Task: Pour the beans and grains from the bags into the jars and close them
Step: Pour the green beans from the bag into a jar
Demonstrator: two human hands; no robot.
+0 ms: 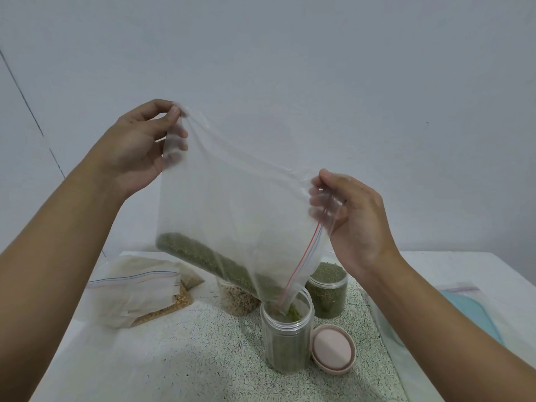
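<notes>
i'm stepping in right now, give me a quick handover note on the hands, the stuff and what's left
Left hand: pinches the raised bottom corner of the bag.
Right hand: pinches its zip edge.
The bag's mouth is in the front jar and green beans are spilling in. A pink lid lies beside it.
Done: the back jar holds green beans, with no lid on.
Left: empty this bag, pour the bags on the left, close the jars.

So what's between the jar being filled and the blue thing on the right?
A pink lid lies on the speckled mat beside the open jar, then the edge of a clear bag, in the head view.
</notes>
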